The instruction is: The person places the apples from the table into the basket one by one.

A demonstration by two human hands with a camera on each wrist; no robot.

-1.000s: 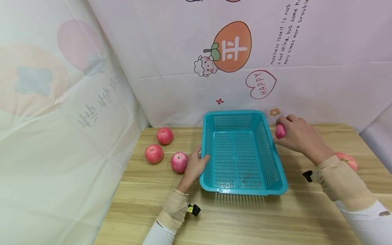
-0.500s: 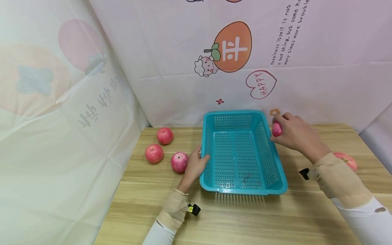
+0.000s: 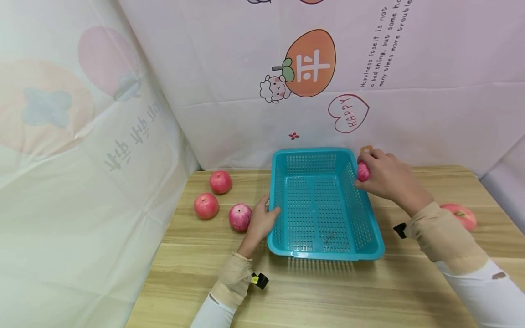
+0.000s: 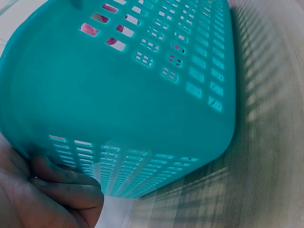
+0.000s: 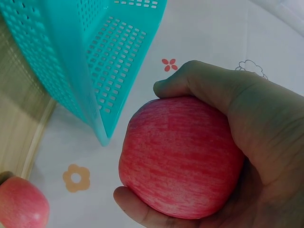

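Observation:
A turquoise perforated plastic basket (image 3: 313,256) stands on the wooden table, holding nothing inside. My left hand (image 3: 261,222) grips its left rim; in the left wrist view the curled fingers (image 4: 71,190) press against the outer wall. A red apple (image 5: 183,156) fills my right hand (image 3: 389,177), thumb on one side and fingers on the other. In the head view, hand and apple overlap the basket's right rim near the far corner. A striped dark-pink apple (image 3: 240,217) sits just left of my left hand.
Two more red apples, one at the back (image 3: 220,182) and one nearer (image 3: 206,206), lie at the table's left. Another apple (image 3: 459,216) is partly behind my right sleeve. Printed white cloth (image 3: 229,127) hangs along the table's back edge and left side.
My right hand has moved left with its apple, from beside the basket to over its right rim. My left hand and the basket have stayed in place.

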